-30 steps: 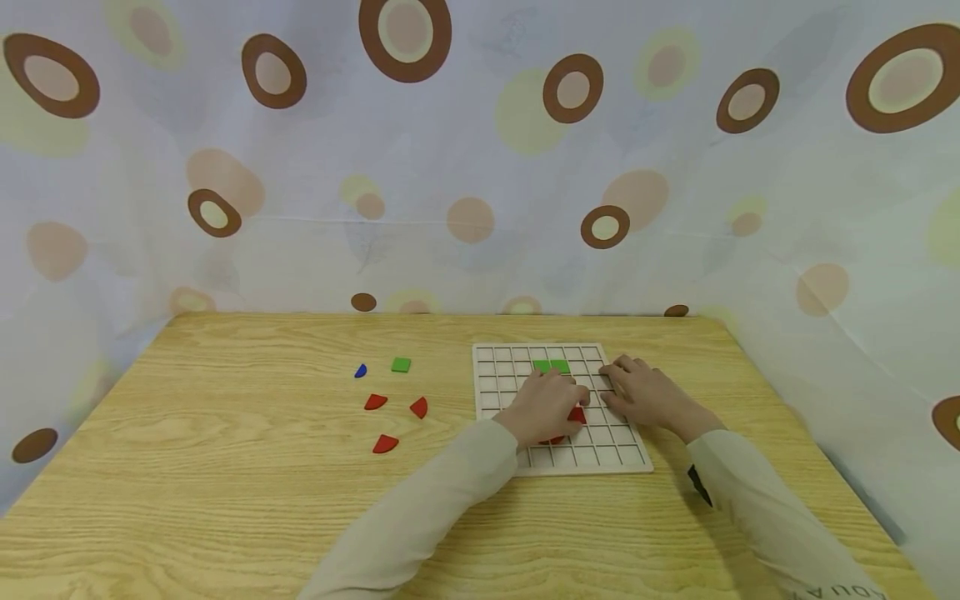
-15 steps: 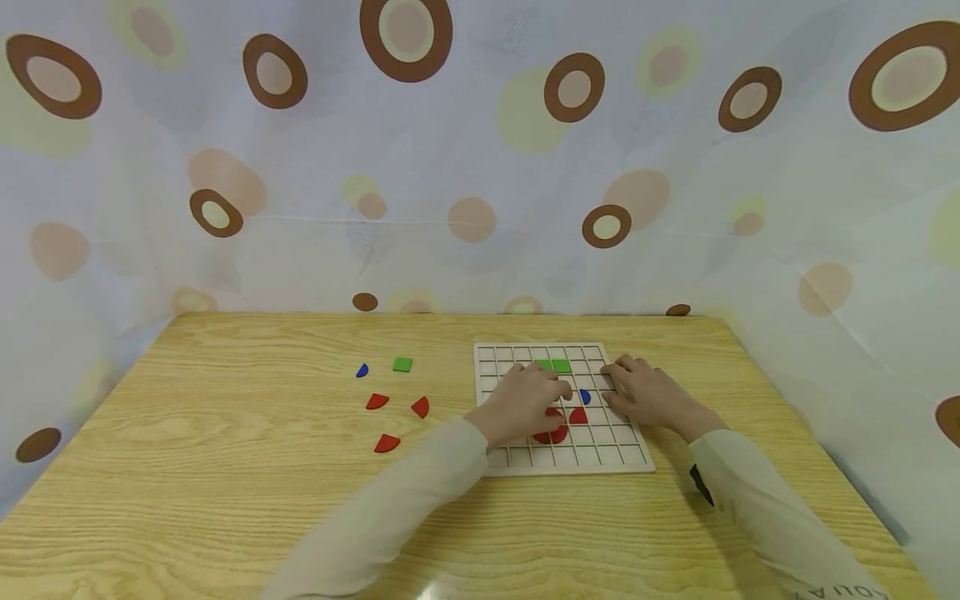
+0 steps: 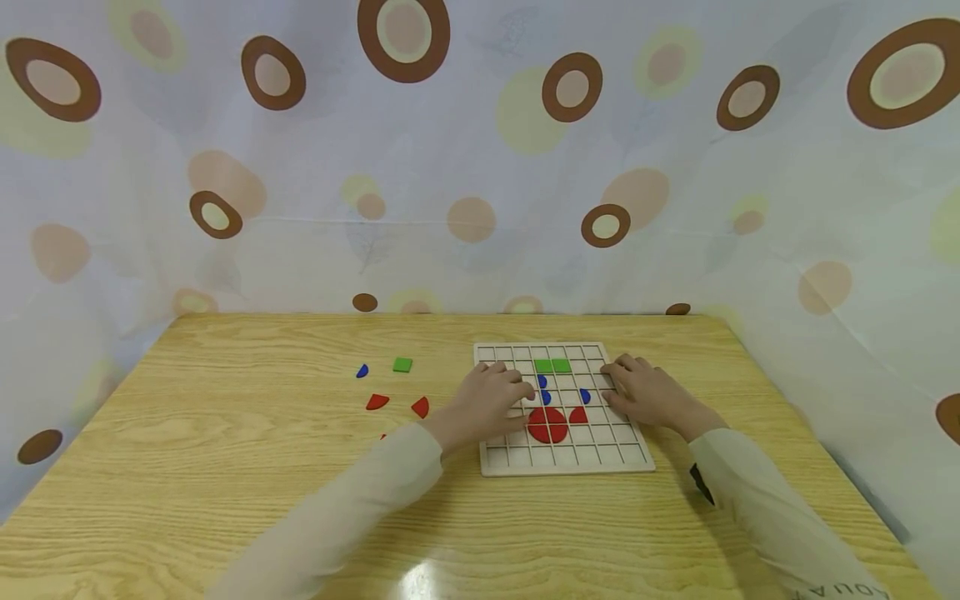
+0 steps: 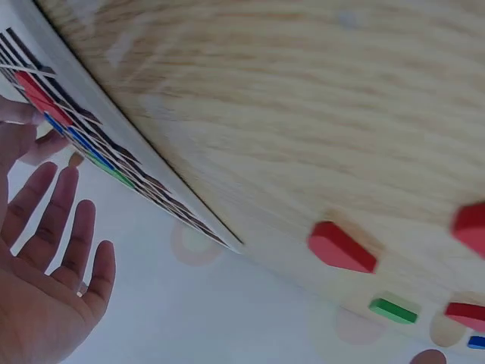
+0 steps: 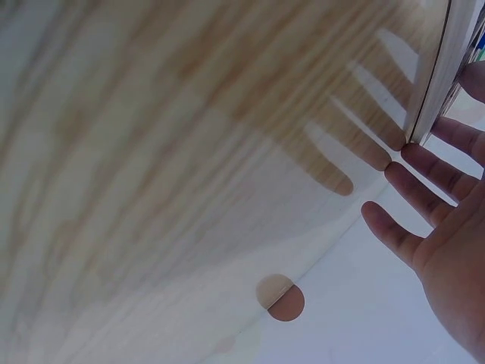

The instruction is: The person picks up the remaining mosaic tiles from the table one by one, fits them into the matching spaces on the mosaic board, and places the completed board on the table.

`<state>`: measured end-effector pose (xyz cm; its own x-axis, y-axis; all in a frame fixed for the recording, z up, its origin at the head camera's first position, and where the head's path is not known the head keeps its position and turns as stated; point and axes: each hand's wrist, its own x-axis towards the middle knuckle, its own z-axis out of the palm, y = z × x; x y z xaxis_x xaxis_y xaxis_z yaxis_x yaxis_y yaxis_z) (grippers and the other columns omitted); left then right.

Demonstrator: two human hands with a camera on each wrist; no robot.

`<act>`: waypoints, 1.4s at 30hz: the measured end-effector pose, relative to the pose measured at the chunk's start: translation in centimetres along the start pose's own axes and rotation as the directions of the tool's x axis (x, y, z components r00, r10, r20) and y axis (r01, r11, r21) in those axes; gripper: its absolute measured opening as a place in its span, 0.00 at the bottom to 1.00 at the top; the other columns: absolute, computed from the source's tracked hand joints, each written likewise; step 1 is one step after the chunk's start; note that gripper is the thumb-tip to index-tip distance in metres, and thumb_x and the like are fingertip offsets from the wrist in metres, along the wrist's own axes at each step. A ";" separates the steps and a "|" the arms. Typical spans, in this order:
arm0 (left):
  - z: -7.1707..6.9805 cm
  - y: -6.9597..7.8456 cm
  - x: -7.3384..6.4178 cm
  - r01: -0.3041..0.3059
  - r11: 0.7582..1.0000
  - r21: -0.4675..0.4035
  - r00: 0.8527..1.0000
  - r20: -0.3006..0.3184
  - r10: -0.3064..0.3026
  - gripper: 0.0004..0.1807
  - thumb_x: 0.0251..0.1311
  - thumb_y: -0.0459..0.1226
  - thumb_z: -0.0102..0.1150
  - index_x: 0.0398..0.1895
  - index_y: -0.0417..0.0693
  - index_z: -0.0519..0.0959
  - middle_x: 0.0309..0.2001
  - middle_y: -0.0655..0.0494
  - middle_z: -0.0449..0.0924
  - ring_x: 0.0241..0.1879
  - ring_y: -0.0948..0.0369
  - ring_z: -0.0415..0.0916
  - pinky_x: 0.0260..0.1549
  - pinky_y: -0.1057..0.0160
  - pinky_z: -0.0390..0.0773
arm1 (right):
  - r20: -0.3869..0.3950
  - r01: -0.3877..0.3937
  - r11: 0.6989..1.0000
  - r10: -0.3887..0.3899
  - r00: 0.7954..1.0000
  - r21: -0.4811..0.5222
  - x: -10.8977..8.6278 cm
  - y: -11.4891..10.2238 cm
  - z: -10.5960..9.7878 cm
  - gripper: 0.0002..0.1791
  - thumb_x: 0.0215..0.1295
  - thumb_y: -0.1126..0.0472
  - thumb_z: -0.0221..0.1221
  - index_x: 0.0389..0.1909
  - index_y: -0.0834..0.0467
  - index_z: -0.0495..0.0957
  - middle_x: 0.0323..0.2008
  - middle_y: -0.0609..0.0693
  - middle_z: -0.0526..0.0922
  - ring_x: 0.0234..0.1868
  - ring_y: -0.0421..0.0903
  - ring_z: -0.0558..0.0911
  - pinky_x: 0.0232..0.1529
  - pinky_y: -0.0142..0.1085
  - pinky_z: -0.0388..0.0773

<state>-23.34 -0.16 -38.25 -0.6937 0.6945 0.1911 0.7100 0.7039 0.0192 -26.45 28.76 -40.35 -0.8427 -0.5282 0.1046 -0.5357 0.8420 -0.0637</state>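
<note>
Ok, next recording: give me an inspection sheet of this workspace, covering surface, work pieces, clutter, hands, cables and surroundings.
Surface: wood-grain table
Job's things: white grid board showing two green squares, three blue pieces, a red disc and a red wedge; left of it, one green tile, one blue half-disc, three loose red wedges
Clutter: nothing seen
Left hand: at the board's left side, holding nothing visible
Right hand: fingers at the board's right edge
Cables: nothing seen
Surroundings: backdrop with brown rings

The board (image 3: 587, 455) is white and dark-gridded, the pieces (image 3: 543, 432) red, green and blue.
</note>
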 end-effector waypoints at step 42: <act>-2.2 -8.1 -12.4 0.046 0.999 -0.009 0.997 -0.060 -0.046 0.14 0.47 0.48 0.66 0.36 0.54 0.81 0.35 0.61 0.80 0.38 0.59 0.72 0.38 0.58 0.71 | 0.017 -0.013 1.000 0.013 1.000 0.015 0.2 0.5 0.4 0.22 0.64 0.54 0.52 0.55 0.62 0.70 0.48 0.57 0.72 0.45 0.56 0.73 0.41 0.55 0.71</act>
<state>-20.26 -14.83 -38.65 -0.7172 0.6512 0.2481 0.6787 0.7335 0.0366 -26.89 29.07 -40.76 -0.8501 -0.5194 0.0867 -0.5256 0.8469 -0.0803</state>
